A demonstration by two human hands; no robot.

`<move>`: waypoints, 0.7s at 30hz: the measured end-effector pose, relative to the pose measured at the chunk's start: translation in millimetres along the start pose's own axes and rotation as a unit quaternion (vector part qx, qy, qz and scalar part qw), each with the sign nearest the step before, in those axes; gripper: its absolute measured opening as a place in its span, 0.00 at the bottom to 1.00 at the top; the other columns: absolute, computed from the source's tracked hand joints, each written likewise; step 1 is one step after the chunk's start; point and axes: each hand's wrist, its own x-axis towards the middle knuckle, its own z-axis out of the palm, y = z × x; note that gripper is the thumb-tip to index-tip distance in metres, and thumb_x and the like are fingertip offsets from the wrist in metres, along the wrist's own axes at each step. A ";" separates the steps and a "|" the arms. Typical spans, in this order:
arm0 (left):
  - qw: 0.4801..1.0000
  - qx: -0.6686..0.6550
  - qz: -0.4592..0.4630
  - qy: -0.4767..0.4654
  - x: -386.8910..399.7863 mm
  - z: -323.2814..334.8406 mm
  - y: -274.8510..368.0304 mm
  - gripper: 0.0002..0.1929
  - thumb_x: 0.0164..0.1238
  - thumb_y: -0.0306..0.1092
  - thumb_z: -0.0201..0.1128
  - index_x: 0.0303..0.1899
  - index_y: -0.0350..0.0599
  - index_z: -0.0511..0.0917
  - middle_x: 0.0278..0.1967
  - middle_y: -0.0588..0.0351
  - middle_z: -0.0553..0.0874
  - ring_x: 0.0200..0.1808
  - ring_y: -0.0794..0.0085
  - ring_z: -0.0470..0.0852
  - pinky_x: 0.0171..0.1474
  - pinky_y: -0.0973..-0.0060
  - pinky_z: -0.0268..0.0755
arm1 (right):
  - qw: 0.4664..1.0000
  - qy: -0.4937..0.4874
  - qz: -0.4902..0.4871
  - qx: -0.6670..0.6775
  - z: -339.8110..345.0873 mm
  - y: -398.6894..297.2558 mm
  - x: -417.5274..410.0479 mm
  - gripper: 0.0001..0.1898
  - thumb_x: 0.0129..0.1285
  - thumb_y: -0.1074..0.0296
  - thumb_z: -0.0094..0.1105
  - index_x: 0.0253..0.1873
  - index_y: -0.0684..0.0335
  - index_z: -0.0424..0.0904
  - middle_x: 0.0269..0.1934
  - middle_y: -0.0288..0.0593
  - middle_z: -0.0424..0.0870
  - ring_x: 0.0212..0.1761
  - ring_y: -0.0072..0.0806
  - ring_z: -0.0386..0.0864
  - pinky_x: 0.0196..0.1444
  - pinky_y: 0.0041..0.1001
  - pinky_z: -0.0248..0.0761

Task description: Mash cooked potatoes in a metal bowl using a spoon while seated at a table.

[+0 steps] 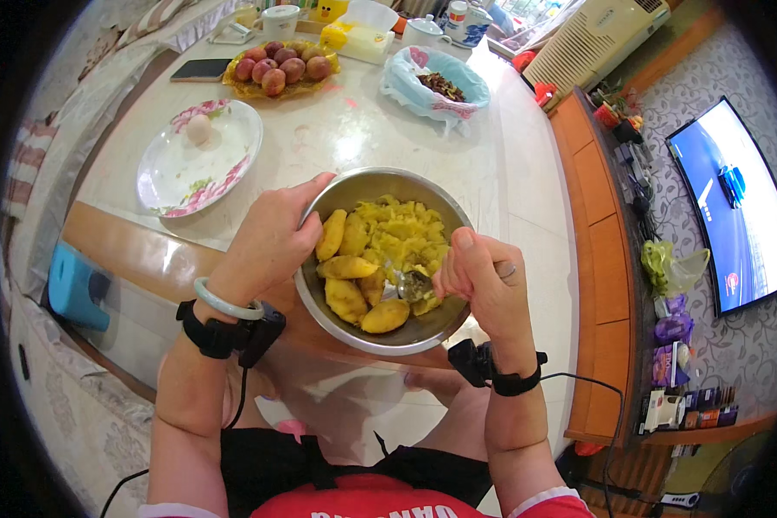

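Note:
A stainless steel bowl stands near the table's front edge. Several peeled yellow pieces, which look like sweet potato, lie in its left and lower part. Soft yellow mash fills the upper right part. My left hand grips the bowl's left rim, with the thumb over the edge. My right hand is closed around the handle of a metal spoon, whose bowl rests down among the mash and the pieces.
On the table are a floral oval plate with an egg, a phone, reddish fruit, tissues and a bag-lined basin of scraps. A blue stool stands left; a wooden cabinet stands right.

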 end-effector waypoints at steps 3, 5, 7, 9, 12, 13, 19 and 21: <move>1.000 -0.001 -0.003 -0.010 0.3 -1.4 1.8 0.24 0.60 0.25 0.52 0.61 0.36 0.73 0.30 0.34 0.80 0.24 0.60 0.76 0.34 0.68 0.71 | 0.998 0.023 0.033 -0.056 2.8 -4.0 0.9 0.27 0.78 0.60 0.44 0.19 0.61 0.61 0.13 0.34 0.60 0.15 0.21 0.59 0.21 0.28 0.64; 1.000 -0.005 0.000 -0.007 -0.7 0.1 -1.9 0.24 0.61 0.25 0.52 0.61 0.36 0.73 0.30 0.34 0.80 0.24 0.60 0.76 0.33 0.68 0.71 | 0.997 0.027 0.042 -0.066 5.9 -6.0 2.5 0.27 0.78 0.60 0.44 0.18 0.61 0.61 0.13 0.34 0.60 0.15 0.21 0.60 0.21 0.27 0.64; 1.000 -0.006 0.008 0.001 -0.7 2.1 -5.0 0.24 0.61 0.25 0.52 0.61 0.36 0.73 0.30 0.34 0.80 0.24 0.60 0.76 0.33 0.68 0.71 | 0.994 0.043 0.073 -0.069 6.9 -7.0 3.7 0.28 0.78 0.59 0.44 0.18 0.60 0.60 0.13 0.33 0.60 0.14 0.21 0.58 0.20 0.26 0.61; 1.000 -0.007 0.014 0.008 -1.0 2.7 -6.2 0.24 0.61 0.26 0.52 0.61 0.36 0.73 0.30 0.34 0.80 0.24 0.61 0.76 0.33 0.68 0.71 | 0.997 0.067 0.034 -0.032 6.1 -7.1 5.7 0.28 0.78 0.58 0.45 0.18 0.60 0.59 0.12 0.33 0.59 0.13 0.21 0.57 0.19 0.26 0.60; 1.000 -0.006 -0.008 0.003 -1.4 2.2 -6.4 0.24 0.61 0.26 0.52 0.61 0.36 0.73 0.31 0.34 0.80 0.24 0.60 0.77 0.34 0.68 0.71 | 0.997 0.078 -0.007 0.003 3.9 -17.0 1.4 0.28 0.78 0.57 0.45 0.18 0.59 0.58 0.12 0.33 0.58 0.12 0.21 0.55 0.17 0.26 0.56; 1.000 -0.001 0.006 0.008 -1.2 2.6 -6.0 0.24 0.61 0.25 0.52 0.61 0.37 0.73 0.31 0.34 0.80 0.25 0.60 0.77 0.34 0.68 0.71 | 0.998 0.064 -0.011 0.000 1.8 -21.0 -0.7 0.29 0.78 0.57 0.44 0.18 0.59 0.58 0.11 0.33 0.57 0.12 0.21 0.54 0.17 0.26 0.55; 1.000 -0.008 0.014 0.001 0.3 1.1 -4.5 0.24 0.61 0.25 0.51 0.61 0.37 0.73 0.30 0.34 0.80 0.25 0.58 0.78 0.34 0.68 0.71 | 0.997 0.036 0.019 -0.068 -8.2 -2.6 0.2 0.27 0.77 0.57 0.47 0.19 0.61 0.61 0.13 0.32 0.60 0.15 0.18 0.58 0.19 0.24 0.54; 1.000 -0.007 0.024 0.008 0.4 1.3 -4.9 0.24 0.61 0.25 0.51 0.61 0.37 0.73 0.30 0.34 0.80 0.25 0.58 0.78 0.34 0.68 0.71 | 0.996 0.021 0.023 -0.084 -9.4 1.0 1.2 0.26 0.76 0.58 0.49 0.19 0.62 0.65 0.15 0.31 0.65 0.17 0.16 0.61 0.20 0.22 0.55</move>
